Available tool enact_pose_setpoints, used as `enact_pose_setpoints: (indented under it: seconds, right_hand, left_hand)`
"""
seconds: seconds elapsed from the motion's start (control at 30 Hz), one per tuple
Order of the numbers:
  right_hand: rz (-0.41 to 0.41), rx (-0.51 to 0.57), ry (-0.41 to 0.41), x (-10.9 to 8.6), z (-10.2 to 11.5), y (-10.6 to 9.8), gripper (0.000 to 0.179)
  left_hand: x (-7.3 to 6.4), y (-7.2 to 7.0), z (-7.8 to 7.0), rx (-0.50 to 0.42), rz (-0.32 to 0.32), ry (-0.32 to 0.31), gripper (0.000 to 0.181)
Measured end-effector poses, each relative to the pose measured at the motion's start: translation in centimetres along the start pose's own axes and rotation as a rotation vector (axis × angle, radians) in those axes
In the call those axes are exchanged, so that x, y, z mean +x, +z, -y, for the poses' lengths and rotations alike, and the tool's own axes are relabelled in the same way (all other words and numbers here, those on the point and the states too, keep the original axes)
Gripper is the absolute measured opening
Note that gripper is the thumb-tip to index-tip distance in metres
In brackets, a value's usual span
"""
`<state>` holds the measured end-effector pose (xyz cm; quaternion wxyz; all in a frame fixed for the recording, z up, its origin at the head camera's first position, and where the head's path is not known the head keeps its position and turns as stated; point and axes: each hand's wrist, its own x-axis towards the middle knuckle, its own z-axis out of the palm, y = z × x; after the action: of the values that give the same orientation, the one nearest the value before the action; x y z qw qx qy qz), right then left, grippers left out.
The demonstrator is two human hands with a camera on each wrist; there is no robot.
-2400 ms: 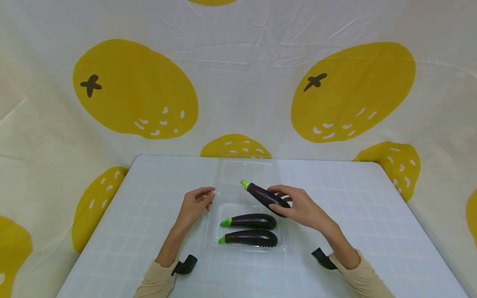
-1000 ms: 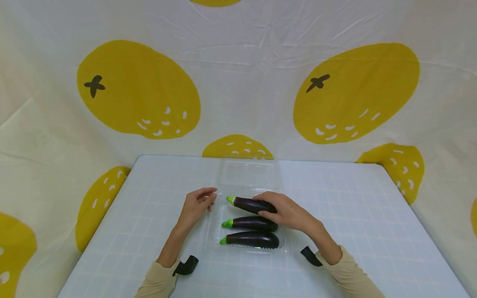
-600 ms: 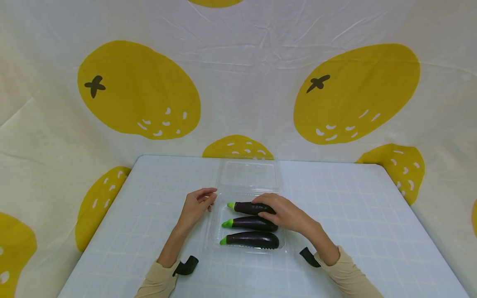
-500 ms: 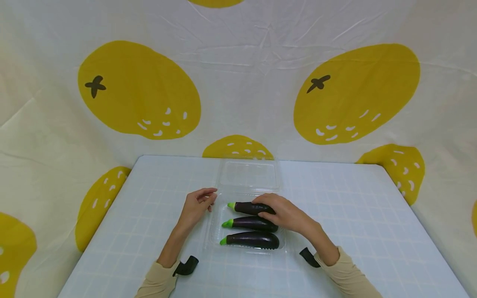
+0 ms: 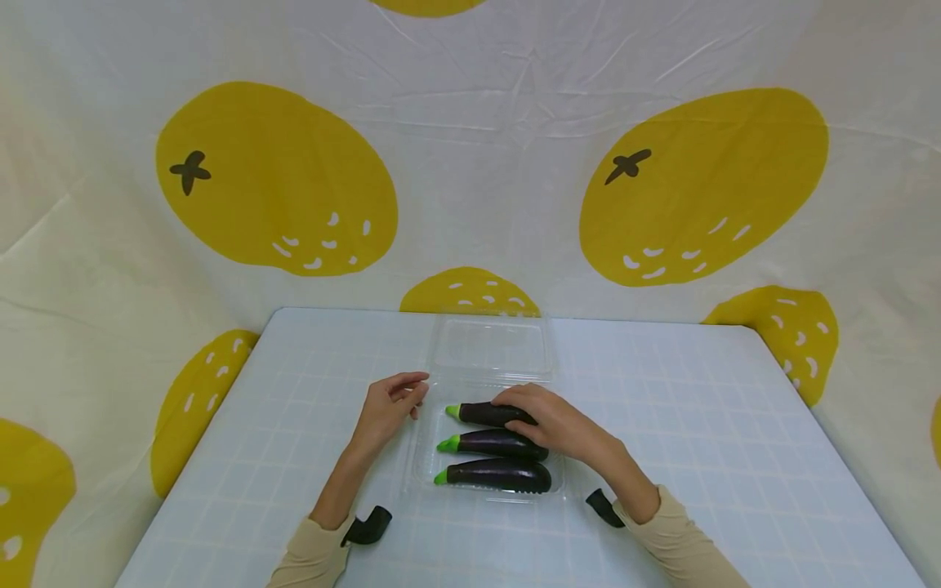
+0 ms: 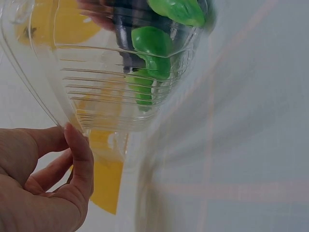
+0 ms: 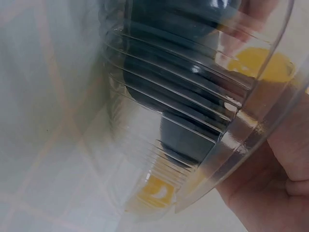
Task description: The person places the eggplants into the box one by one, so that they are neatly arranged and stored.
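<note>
Three dark purple eggplants with green stems lie side by side in a clear plastic container (image 6: 104, 79). My right hand (image 5: 555, 418) grips the round end of the farthest eggplant (image 5: 478, 413), its fingers behind and thumb in front. Right beside it lies the middle eggplant (image 5: 494, 443), and the front eggplant (image 5: 501, 474) is nearest to me. With thumb and forefinger my left hand (image 5: 385, 406) pinches the container's left rim. In the left wrist view, green stems (image 6: 153, 46) show through the ribbed wall. The right wrist view sees dark eggplant bodies through the opposite wall.
The container's clear lid (image 5: 491, 345) lies folded back toward the far table edge. A pale checked cloth (image 5: 662, 392) covers the table. Behind hangs a white curtain (image 5: 485, 163) with big yellow fruit prints. Black bands (image 5: 370, 525) sit at both wrists.
My right hand has brought the third eggplant down into the container behind the other two, then shifted it slightly left and toward me. My left hand stays at the rim.
</note>
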<state>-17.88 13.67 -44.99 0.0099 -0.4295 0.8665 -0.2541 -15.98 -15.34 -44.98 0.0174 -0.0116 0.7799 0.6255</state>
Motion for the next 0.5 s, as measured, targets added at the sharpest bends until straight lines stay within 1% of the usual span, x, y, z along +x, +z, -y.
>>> enact_pose_setpoints:
  seconds: [0.07, 0.17, 0.27, 0.33, 0.5]
  right_hand:
    - [0.001, 0.002, 0.007, 0.0, -0.1, 0.1, 0.033]
    - [0.003, 0.012, 0.017, 0.0, -0.3, 0.3, 0.033]
    - [-0.004, 0.013, 0.024, -0.1, -0.6, 0.5, 0.033]
    - [-0.006, 0.01, 0.031, -0.1, -0.6, 0.6, 0.033]
    - [-0.009, -0.019, 0.023, -0.2, -0.6, 0.7, 0.031]
  left_hand:
    - [-0.1, 0.0, -0.2, 0.001, 0.001, 0.021, 0.029]
    - [-0.2, 0.0, -0.4, 0.002, 0.0, 0.022, 0.028]
    - [0.0, 0.1, -0.1, 0.004, 0.0, -0.01, 0.029]
    - [0.4, 0.2, 0.6, 0.008, -0.005, -0.024, 0.029]
    - [1.6, 0.3, 2.9, 0.008, -0.021, -0.022, 0.031]
